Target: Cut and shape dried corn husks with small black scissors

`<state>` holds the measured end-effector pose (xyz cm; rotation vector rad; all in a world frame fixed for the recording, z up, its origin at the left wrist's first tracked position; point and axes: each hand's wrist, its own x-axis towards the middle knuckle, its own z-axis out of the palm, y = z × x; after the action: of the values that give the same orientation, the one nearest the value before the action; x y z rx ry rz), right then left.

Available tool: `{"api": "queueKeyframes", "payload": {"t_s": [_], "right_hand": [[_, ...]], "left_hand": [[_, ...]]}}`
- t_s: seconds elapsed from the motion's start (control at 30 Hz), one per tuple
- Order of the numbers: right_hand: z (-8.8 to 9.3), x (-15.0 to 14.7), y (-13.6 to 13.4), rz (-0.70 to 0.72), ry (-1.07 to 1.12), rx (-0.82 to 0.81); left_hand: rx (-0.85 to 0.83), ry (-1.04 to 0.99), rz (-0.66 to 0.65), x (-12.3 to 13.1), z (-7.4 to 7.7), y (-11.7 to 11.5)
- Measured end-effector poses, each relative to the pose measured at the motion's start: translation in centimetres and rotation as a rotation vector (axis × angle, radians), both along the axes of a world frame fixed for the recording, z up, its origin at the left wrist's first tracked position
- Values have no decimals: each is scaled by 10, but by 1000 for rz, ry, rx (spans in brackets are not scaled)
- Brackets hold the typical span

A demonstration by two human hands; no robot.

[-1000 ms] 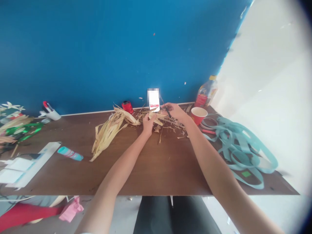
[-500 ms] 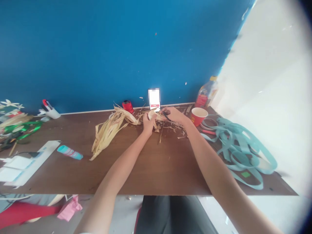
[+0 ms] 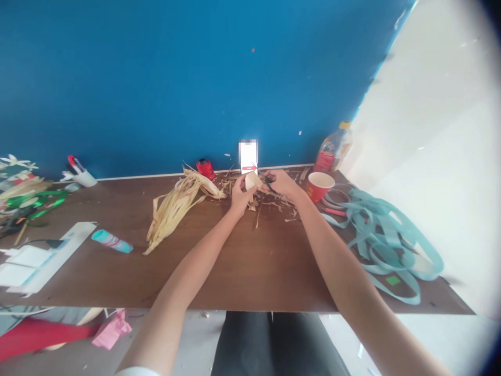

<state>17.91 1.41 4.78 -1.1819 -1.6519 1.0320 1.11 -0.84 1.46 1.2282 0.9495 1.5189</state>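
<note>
Corn husk piece (image 3: 251, 181): light, dry, probably brittle; best held at its thick end. Left hand (image 3: 240, 196) grip pinches it; right hand (image 3: 283, 184) grip closes on small black scissors (image 3: 269, 184).

No words or numbers can be read. A white card (image 3: 248, 156) stands at the back edge of the table (image 3: 270, 271), blurred above a red band. The red label on the plastic bottle (image 3: 324, 162) and the markings on the teal tube (image 3: 111, 242) are too small to read.
</note>
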Motion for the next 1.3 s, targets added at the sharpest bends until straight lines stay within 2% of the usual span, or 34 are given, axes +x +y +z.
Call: {"api": "queueKeyframes", "payload": {"t_s": [0.13, 0.37, 0.6, 0.8, 1.07, 1.3], "right_hand": [[0, 2, 0, -48, -15, -5], [3, 3, -3, 31, -43, -34], [-9, -2, 9, -75, 130, 53], [-8, 0, 11, -197, 130, 37], [-5, -3, 9, -177, 106, 61], [-13, -1, 14, -210, 112, 79]], "left_hand": [[16, 20, -1, 0, -1, 1], [-36, 18, -4, -1, -6, 7], [-47, 52, -21, -1, -5, 5], [-23, 135, -35, -2, -5, 4], [1, 201, -83, -2, -2, 0], [-29, 176, -101, 2, -3, 0]]}}
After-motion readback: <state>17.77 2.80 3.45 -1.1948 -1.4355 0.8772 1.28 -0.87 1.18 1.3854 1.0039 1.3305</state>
